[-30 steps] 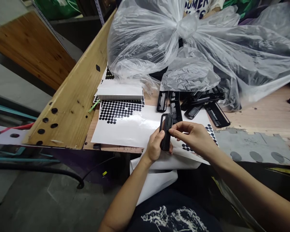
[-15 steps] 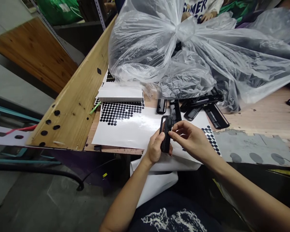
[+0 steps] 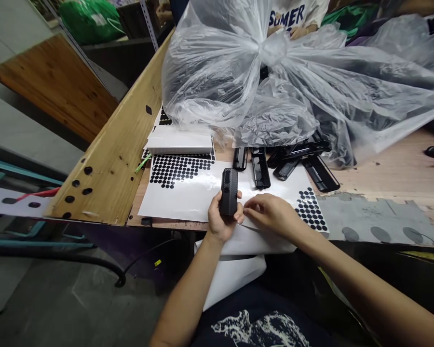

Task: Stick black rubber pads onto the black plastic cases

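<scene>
My left hand (image 3: 222, 219) is wrapped around a black plastic casing (image 3: 229, 190) with a carbon-fibre-like pattern, held upright with its patterned face toward me. Just to its right is my right hand (image 3: 269, 212), fingertips pinched together close to the left fingers; whatever they hold, if anything, is too small to make out. Under both hands lies a white sheet (image 3: 188, 205) with rows of round black stickers (image 3: 179, 168) at its left and more dots (image 3: 311, 209) at its right. Beyond the hands, several black plastic casings (image 3: 261, 168) lie on the sheet and table.
A large clear plastic bag (image 3: 210, 62) bulges across the back of the table. A white box-like block (image 3: 181, 143) sits at back left beside a wooden side board (image 3: 119, 130). Grey tape (image 3: 369, 217) covers the front edge at right. A person (image 3: 296, 19) is across the table.
My left hand has moved left and turned the casing, so its slotted side no longer shows. My right hand has come off the casing and dropped slightly lower.
</scene>
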